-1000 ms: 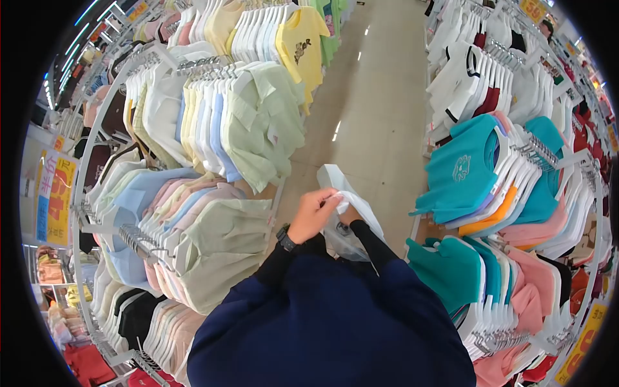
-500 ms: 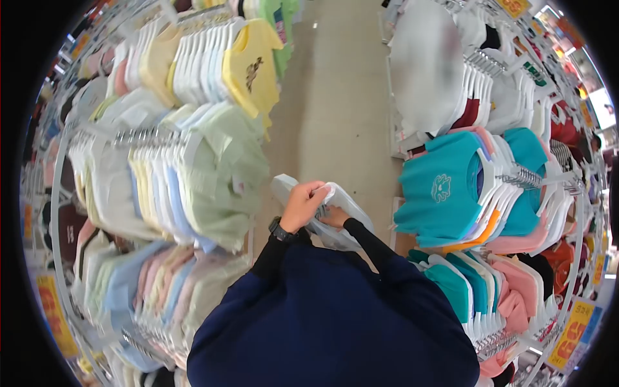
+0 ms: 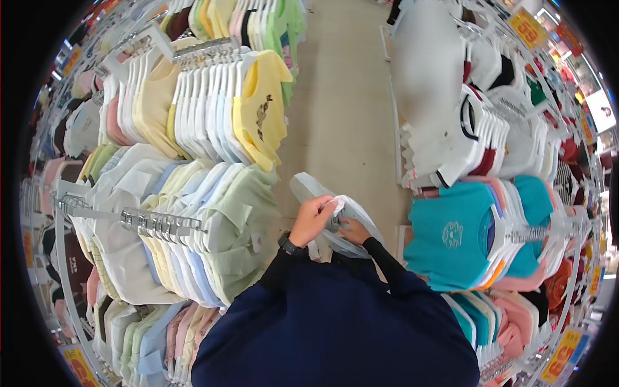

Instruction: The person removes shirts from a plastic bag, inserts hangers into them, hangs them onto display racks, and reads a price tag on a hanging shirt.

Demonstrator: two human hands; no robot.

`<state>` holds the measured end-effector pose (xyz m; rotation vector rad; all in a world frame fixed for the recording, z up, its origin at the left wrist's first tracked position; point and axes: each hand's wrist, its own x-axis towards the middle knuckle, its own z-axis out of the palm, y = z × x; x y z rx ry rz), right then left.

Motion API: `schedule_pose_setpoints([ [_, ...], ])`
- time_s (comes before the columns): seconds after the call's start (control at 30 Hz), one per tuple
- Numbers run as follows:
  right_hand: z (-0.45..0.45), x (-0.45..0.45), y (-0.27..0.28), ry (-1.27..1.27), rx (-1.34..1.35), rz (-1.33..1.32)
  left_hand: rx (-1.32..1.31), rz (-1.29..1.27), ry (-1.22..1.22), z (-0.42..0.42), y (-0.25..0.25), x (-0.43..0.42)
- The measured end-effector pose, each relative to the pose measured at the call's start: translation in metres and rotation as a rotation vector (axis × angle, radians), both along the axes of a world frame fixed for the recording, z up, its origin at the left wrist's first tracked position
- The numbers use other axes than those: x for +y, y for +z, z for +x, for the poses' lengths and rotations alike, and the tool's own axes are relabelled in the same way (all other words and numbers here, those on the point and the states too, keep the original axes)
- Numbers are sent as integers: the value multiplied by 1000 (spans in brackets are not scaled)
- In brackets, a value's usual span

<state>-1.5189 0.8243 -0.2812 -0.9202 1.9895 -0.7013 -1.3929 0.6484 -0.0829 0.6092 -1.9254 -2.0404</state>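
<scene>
In front of my body, over the aisle, I hold a pale grey-white garment (image 3: 309,188) that looks folded or bunched. My left hand (image 3: 313,219), with a black watch on the wrist, pinches its upper edge near a white part. At its inner right side is my right hand (image 3: 354,231), fingers curled on the cloth around a darker grey patch. Whether a hanger is inside the garment cannot be made out. Pale green shirts (image 3: 248,226) hang nearest on the left, and a teal T-shirt (image 3: 445,235) on the right.
Metal racks of hung clothes line both sides. A yellow shirt (image 3: 261,109) hangs at the upper left, white tops (image 3: 445,145) at the upper right. The tiled aisle floor (image 3: 345,97) runs ahead. Orange price signs (image 3: 527,27) stand on the right racks.
The view has tilted, so the racks sit lower in the picture. Both hands and the garment appear slightly further right and lower; the grip looks much the same.
</scene>
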Motion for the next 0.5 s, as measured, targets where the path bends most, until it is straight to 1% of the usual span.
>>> schedule_pose_setpoints([
  [0.1, -20, -24, -12, 65, -3, 24, -29, -19, 39, -12, -5, -23],
  [0.2, -37, -42, -14, 17, -54, -54, -68, -105, 55, -21, -12, -48],
  [0.3, -63, -67, -7, 74, -185, 12, -107, -152, 124, -31, -15, -74],
  [0.33, -71, -76, 3, 140, -195, -14, -124, -156, 158, -34, -16, -81],
  [0.43, -107, -105, 39, 368, -219, -72, -229, -268, 358, -48, -9, -101],
  [0.5, -130, -128, 63, 557, -232, -86, -158, -271, 532, -57, -30, -112],
])
